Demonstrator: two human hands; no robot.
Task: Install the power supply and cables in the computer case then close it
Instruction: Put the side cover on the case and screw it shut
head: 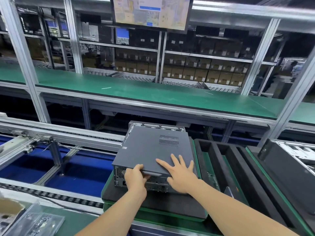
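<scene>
**Cover panel on the case, both hands at its near end**

A long green tabletop (153, 92) runs across the far side. A monitor (151, 11) hangs above it, and shelves of cartons stand behind. A roller conveyor (51, 133) crosses the left. Right of centre lies a black foam tray (221, 160) with long slots.

Just left of the tray, the computer case (119, 172) rests flat on a black foam pad (153, 206). Its perforated rear face with ports is turned to the near side. A dark grey cover panel (144, 150) lies on top, with a meshed vent (168, 140) towards its far right. A strip of silver frame shows past the panel's far edge.

The right hand (179, 174) lies flat on the panel's near right corner, fingers straight and spread. The left hand (136, 178) grips the panel's near edge, fingers curled over it.
</scene>
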